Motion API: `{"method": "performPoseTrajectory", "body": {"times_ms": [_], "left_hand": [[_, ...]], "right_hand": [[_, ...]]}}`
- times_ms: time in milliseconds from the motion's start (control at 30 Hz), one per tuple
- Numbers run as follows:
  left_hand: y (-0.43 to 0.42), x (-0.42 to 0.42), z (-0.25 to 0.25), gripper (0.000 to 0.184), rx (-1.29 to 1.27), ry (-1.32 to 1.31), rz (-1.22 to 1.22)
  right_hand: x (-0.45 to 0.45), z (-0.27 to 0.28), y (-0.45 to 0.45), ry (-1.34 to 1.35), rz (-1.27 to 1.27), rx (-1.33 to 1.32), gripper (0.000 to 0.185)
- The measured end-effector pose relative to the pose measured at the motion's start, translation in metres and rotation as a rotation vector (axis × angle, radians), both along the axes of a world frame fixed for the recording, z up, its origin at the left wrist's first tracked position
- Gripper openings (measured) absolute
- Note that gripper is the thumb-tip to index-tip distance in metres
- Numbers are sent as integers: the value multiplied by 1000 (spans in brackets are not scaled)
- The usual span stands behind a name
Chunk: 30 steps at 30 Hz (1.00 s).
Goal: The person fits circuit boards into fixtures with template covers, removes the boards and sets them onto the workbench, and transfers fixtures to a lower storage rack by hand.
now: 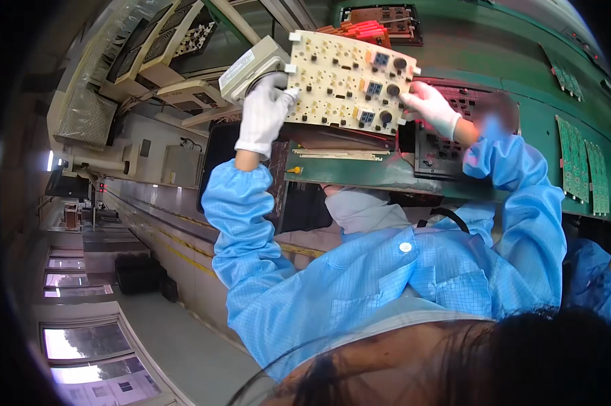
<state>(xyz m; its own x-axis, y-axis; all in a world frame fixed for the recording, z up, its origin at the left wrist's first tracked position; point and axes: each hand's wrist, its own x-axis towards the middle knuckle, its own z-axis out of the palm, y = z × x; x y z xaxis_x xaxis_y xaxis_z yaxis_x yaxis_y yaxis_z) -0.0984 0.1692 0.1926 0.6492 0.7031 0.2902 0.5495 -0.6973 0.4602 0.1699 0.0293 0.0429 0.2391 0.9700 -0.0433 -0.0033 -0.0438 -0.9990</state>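
Note:
A cream-coloured circuit board panel with black round parts and small blue displays is held up above the bench. My left hand, in a white glove, grips its left edge. At its right edge, my right hand, also gloved in white, pinches the panel near a corner. Behind my left hand sits a beige box-shaped device with a label. A dark fixture with small parts lies on the bench below my right hand and forearm.
Green circuit boards lie on the green bench at the right. Red-orange items and another dark fixture are at the back. Pale strips lie near the front edge. Part of another blue sleeve shows at right.

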Motion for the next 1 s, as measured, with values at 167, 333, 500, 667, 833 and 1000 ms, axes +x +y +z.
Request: {"method": "performPoseTrajectory", "body": {"times_ms": [167, 333, 500, 667, 833, 1000], "left_hand": [[-18, -21, 27, 41, -305, -251, -235], [-24, -42, 31, 52, -375, 93, -192], [-21, -35, 20, 50, -150, 89, -227], [-8, -11, 16, 47, -581, -84, -11], [17, 8, 11, 41, -460, -187, -170], [19, 9, 11, 39, -465, -217, -135]], "right_hand": [[-23, 10, -24, 123, 86, -117, 25], [-51, 18, -37, 147, 300, -363, 23], [-35, -14, -14, 20, 335, -398, 25], [-7, -3, 3, -31, 462, -393, 22], [28, -11, 40, 418, 705, -593, 11], [34, -16, 52, 360, 765, -616, 12]]}}
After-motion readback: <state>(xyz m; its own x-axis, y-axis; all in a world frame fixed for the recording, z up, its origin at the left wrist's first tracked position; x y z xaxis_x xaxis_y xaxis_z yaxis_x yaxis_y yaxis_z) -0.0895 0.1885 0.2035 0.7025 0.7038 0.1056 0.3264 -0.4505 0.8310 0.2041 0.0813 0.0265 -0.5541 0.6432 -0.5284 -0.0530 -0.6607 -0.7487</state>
